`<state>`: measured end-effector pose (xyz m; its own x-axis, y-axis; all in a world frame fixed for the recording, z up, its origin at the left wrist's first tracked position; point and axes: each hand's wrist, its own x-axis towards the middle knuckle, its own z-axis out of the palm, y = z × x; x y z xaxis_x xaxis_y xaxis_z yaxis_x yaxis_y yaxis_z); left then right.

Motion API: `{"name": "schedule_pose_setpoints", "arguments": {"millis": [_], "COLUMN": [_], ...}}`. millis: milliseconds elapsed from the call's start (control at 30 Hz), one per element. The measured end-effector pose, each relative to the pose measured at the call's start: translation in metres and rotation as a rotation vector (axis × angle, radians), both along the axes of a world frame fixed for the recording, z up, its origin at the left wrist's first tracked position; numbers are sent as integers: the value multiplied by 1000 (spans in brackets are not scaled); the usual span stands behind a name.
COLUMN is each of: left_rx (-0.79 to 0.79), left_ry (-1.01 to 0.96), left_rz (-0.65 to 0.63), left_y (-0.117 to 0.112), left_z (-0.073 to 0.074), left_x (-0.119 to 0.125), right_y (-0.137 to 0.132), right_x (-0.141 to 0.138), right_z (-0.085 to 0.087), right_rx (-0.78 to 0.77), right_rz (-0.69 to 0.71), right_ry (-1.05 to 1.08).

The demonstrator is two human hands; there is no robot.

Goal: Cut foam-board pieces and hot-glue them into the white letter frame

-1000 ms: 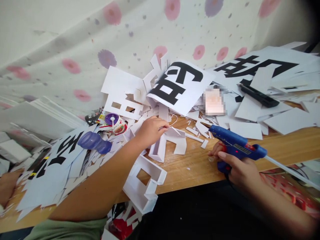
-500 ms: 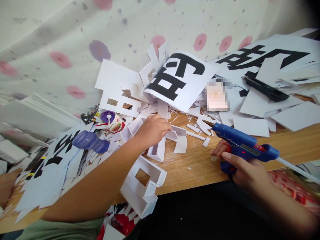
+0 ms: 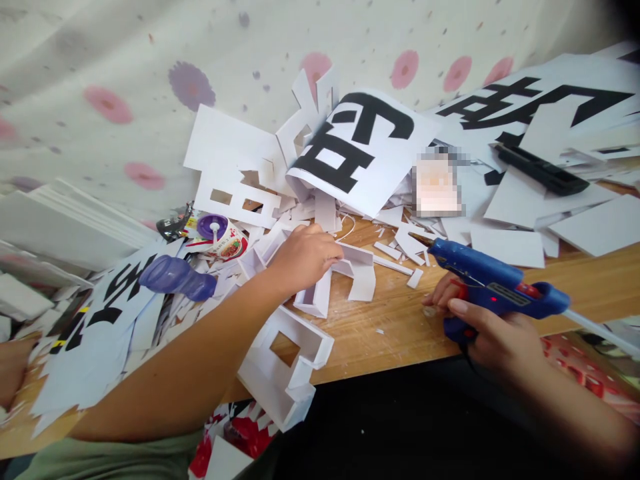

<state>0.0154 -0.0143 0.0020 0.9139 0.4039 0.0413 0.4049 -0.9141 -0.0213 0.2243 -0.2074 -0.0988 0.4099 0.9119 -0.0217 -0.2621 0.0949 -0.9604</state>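
My right hand (image 3: 493, 333) grips a blue hot glue gun (image 3: 500, 277) over the table's right part. Its nozzle points left, a small red light glows on its side, and a glue stick (image 3: 603, 330) sticks out behind. My left hand (image 3: 313, 257) is closed, with the fingertips pinching a folded white foam-board strip (image 3: 361, 270). Part of that piece is hidden under the hand. Just below lies a white box-like letter shape (image 3: 287, 367) with raised walls, reaching over the table's front edge.
Behind the hands a curved paper sheet with black characters (image 3: 353, 143) rests on foam-board scraps. A black utility knife (image 3: 543, 170) lies at right. Left of my forearm are a purple bottle (image 3: 177, 277) and a paper cup (image 3: 231, 241). Another person's arm (image 3: 15, 370) shows at far left.
The view has shifted slightly. Both hands keep nearly the same place and the same hold.
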Motion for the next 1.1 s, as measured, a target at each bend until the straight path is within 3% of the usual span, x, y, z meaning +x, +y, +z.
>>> {"name": "schedule_pose_setpoints", "arguments": {"millis": [1100], "left_rx": [-24], "left_ry": [-24], "left_rz": [-14], "left_y": [1], "left_z": [-10], "left_x": [-2], "right_y": [1], "right_x": [1], "right_z": [2], "right_rx": [3], "right_rz": [9], "right_ry": [-77]}}
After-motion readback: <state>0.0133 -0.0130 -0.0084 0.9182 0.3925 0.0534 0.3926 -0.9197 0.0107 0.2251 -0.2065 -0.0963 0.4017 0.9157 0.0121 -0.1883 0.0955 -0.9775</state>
